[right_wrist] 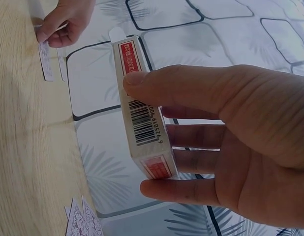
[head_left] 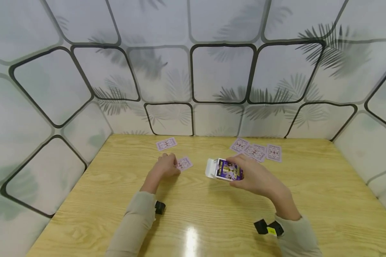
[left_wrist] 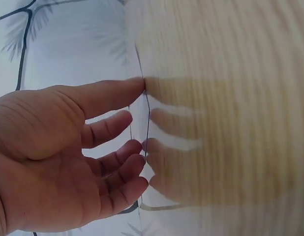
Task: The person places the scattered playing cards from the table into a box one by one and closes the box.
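Note:
The left hand [head_left: 164, 166] is low at the tabletop, its thumb and curled fingertips at the near-left end of a face-down playing card [head_left: 184, 164]. In the left wrist view this card shows edge-on as a thin dark line at the fingertips. Above the table, the right hand [head_left: 252, 175] grips a purple and yellow card box [head_left: 228, 170] between thumb and fingers. Its white end flap [head_left: 210, 168] hangs open toward the left. From the right wrist, the box's narrow side with a barcode [right_wrist: 143, 123] shows under the thumb; what is inside stays hidden.
Another face-down card [head_left: 166, 144] lies at the back left of the wooden table [head_left: 193, 207]. Several patterned cards [head_left: 256, 152] lie at the back right, some overlapping. A patterned wall covering [head_left: 223, 73] rises behind the table. Black wrist devices [head_left: 159, 207] sit at both cuffs.

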`<action>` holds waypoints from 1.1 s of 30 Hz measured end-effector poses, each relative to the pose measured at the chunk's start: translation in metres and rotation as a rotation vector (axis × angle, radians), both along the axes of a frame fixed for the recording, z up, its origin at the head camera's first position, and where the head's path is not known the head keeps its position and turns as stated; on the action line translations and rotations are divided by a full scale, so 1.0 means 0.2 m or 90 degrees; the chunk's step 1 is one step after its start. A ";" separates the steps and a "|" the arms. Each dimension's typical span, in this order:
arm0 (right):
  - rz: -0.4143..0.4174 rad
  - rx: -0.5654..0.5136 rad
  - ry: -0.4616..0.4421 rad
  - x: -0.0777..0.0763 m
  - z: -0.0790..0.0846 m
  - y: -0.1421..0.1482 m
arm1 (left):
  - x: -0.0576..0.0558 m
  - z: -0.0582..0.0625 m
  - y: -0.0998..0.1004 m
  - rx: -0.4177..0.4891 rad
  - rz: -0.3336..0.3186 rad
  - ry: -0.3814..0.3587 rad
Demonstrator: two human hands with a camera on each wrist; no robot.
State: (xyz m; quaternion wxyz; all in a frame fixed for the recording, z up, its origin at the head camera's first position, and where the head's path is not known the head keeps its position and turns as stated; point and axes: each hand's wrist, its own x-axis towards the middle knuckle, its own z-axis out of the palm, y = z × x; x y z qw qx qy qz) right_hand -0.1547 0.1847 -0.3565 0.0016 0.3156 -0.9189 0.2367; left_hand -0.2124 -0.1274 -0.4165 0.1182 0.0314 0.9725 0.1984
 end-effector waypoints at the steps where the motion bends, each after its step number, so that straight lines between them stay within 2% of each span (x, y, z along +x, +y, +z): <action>1: -0.002 0.000 -0.002 0.00 0.00 0.00 | 0.00 0.00 0.00 0.010 0.001 -0.001; 4: -0.004 0.000 -0.006 0.00 -0.01 0.00 | 0.02 0.00 -0.01 0.027 0.008 -0.015; 10: -0.007 -0.002 0.001 0.00 -0.01 0.01 | 0.06 0.01 0.02 0.016 0.006 -0.030; 14: -0.010 -0.003 -0.004 0.00 -0.02 0.01 | 0.09 0.01 0.04 0.018 0.000 -0.019; 19: -0.021 -0.003 -0.004 0.00 -0.03 0.02 | 0.11 0.01 0.06 0.027 -0.030 0.007; 25: -0.007 -0.004 0.001 0.00 -0.02 0.01 | 0.16 0.04 0.05 0.042 -0.037 0.043; 30: -0.007 0.000 -0.003 0.00 -0.01 0.01 | 0.19 0.08 0.05 0.069 -0.041 0.017; 33: -0.009 0.002 -0.003 0.00 -0.01 0.01 | 0.20 0.11 0.05 0.112 -0.041 0.007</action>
